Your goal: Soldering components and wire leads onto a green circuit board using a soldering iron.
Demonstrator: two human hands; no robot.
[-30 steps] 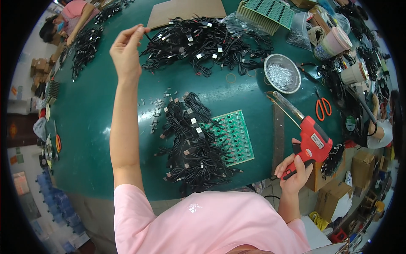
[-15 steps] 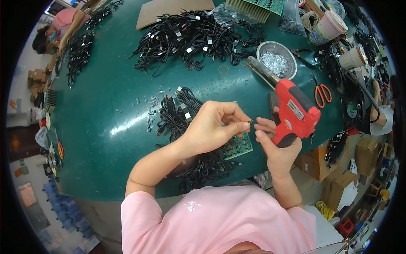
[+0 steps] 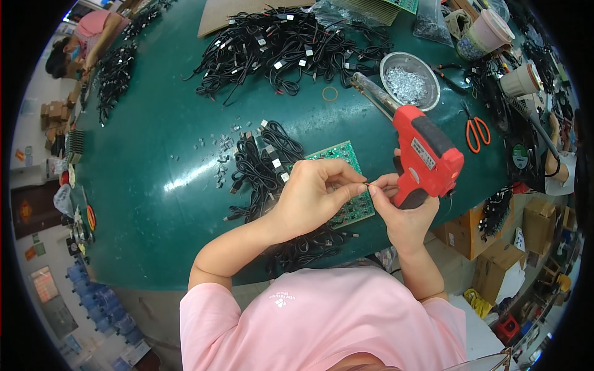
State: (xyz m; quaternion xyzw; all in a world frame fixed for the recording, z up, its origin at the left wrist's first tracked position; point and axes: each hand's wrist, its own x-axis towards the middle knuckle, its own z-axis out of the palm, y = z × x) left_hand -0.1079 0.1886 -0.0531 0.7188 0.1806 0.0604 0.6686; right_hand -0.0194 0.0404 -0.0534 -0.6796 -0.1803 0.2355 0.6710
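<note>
My left hand (image 3: 318, 191) is closed in a pinch on the thin end of a cable wire (image 3: 367, 184). My right hand (image 3: 408, 213) has the grip of a red soldering gun (image 3: 427, 148) in its palm, the metal tip pointing up and away to the left. Its thumb and forefinger meet the left fingertips at the wire. Under both hands lies a green circuit board (image 3: 337, 151), partly hidden by the left hand. Bundled black USB cables (image 3: 253, 164) lie left of the board. More cables (image 3: 309, 247) sit beneath my left forearm.
On the green table (image 3: 148, 229), small metal parts (image 3: 226, 148) are scattered left of the cables. Far back lies a large cable heap (image 3: 284, 49). A metal bowl (image 3: 408, 80) of shiny pieces, orange-handled scissors (image 3: 477, 133) and cups (image 3: 486, 36) stand right. A co-worker (image 3: 93, 37) sits far left.
My right hand has come left so that its fingertips meet the left hand's at the wire. The soldering gun has shifted slightly left and up with it. More of the circuit board shows.
</note>
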